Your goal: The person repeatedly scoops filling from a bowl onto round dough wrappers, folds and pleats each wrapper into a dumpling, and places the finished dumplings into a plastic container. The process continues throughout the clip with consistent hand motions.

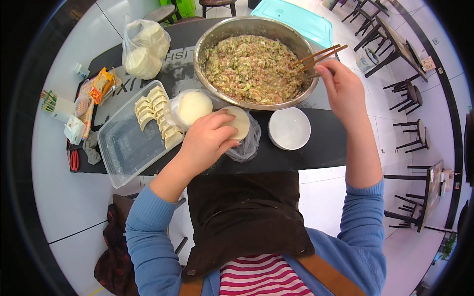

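Observation:
My left hand [209,138] lies with its fingertips on a round dough wrapper [237,123], above a clear plastic bag [250,146]; whether it grips the wrapper is unclear. A stack of wrappers [195,107] in another bag sits just behind it. My right hand [339,87] holds a thin utensil whose tip is in the minced filling [251,70], at the right of a steel bowl [255,106]. Two wooden chopsticks [318,55] lean on that rim. Before the bowl stands a white bowl [289,128]. Folded dumplings [146,111] line one side of a clear plastic container [122,148].
A bag of wrappers [144,51] stands at the back left of the black table [322,155]. A tray with packages [102,86], a tissue pack [74,129] and a grey cloth [91,148] are far left. A turquoise lid [296,22] lies behind the steel bowl.

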Demonstrator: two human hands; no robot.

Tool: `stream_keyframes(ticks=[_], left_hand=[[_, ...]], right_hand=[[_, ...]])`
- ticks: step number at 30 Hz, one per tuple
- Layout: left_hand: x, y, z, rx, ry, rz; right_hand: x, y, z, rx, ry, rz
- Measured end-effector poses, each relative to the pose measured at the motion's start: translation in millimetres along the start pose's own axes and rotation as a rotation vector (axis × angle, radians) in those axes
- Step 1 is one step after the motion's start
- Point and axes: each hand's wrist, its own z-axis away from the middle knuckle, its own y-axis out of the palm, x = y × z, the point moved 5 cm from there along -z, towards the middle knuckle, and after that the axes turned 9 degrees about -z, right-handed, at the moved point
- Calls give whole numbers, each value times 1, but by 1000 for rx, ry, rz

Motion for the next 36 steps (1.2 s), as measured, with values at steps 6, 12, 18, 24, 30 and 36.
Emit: stream_keyframes(ticks=[6, 12, 18, 24, 30, 36], left_hand=[[6, -1, 0, 13, -38, 77], [7, -4, -1, 56, -52, 76], [8, -6, -3, 89, -82, 102], [13, -7, -5, 139, -133, 150], [14, -7, -6, 147, -124, 169], [15, -6, -6, 152, -150, 140]], right_hand=[[-28, 18, 6, 115, 299, -266], [-52, 25, 17, -25, 472, -668], [-66, 31, 28, -68, 629, -883], [-75, 44, 41, -108, 751, -1038], [-85, 48, 54, -161, 828, -1232], [-86, 45, 62, -192, 842, -1224]])
